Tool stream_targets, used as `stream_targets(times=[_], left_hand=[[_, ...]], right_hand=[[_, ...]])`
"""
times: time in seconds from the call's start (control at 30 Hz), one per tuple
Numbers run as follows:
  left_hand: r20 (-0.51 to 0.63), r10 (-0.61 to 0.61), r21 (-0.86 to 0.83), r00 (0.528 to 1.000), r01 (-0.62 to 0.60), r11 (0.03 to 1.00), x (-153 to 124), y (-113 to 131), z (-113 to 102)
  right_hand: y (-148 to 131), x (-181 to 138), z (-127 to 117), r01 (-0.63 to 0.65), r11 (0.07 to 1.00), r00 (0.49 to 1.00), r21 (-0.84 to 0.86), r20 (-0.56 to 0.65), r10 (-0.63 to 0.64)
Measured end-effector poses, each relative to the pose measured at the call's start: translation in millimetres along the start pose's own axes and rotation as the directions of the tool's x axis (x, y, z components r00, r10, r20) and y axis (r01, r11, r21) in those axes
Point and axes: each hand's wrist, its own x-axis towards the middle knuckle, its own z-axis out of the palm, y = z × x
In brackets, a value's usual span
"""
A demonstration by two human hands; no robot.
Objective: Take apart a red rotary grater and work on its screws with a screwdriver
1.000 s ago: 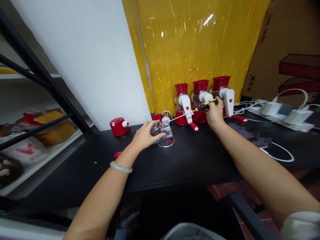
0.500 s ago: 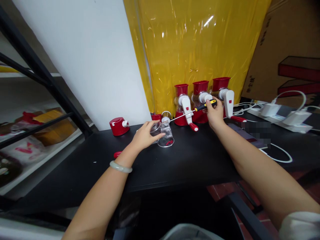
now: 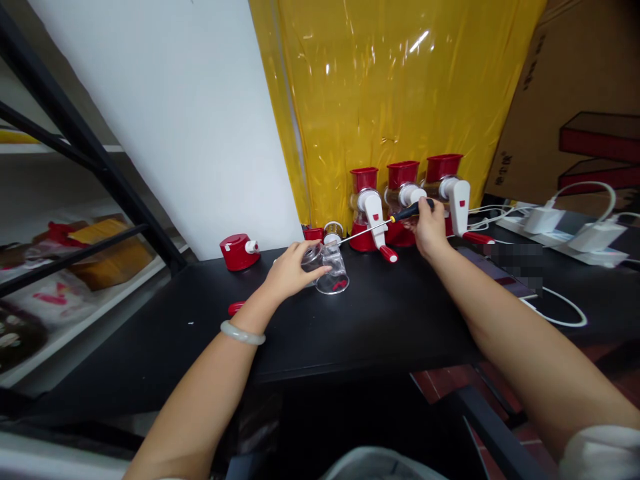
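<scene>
My left hand (image 3: 293,270) is closed around a clear plastic housing (image 3: 334,272), which lies tilted on the black table. In my right hand (image 3: 427,227) is a screwdriver (image 3: 406,212) with a black and yellow handle. Its long shaft slopes down to the left, and the tip meets the upper end of the housing; the exact contact is too small to make out. Just behind the housing is a metal grater drum (image 3: 333,231) with a white rim. A red base (image 3: 240,252) with a white knob stands to the left of my left hand.
Three red and white rotary graters (image 3: 371,210) with crank handles stand along the yellow-wrapped back. A phone (image 3: 500,272), white cables and a power strip (image 3: 565,233) lie at the right. A red handle (image 3: 235,308) lies near my left wrist.
My right hand's fingers have shifted on the screwdriver handle, which looks turned. My left hand and the clear housing stay in place.
</scene>
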Motion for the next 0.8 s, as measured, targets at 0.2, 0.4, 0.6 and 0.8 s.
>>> stream_targets(times=[0.2, 0.4, 0.6, 0.8], left_hand=[[-0.002, 0.002, 0.001, 1.0, -0.002, 1.0, -0.1, 0.2, -0.2], [0.001, 0.006, 0.001, 1.0, -0.006, 1.0, -0.5, -0.4, 0.0], [0.003, 0.003, -0.001, 1.0, -0.003, 1.0, -0.4, -0.6, 0.3], [-0.001, 0.003, 0.005, 1.0, -0.003, 1.0, -0.7, 0.2, 0.2]], right_hand=[[7.6, -0.3, -0.9, 0.126, 0.991, 0.992, -0.05, 0.035, -0.124], [0.4, -2.8, 4.1, 0.048, 0.995, 0.998, 0.083, 0.032, -0.05], [-5.6, -4.6, 3.5, 0.004, 0.998, 1.0, 0.061, 0.025, -0.006], [-0.1, -7.9, 0.7, 0.154, 0.986, 0.988, -0.065, 0.021, -0.153]])
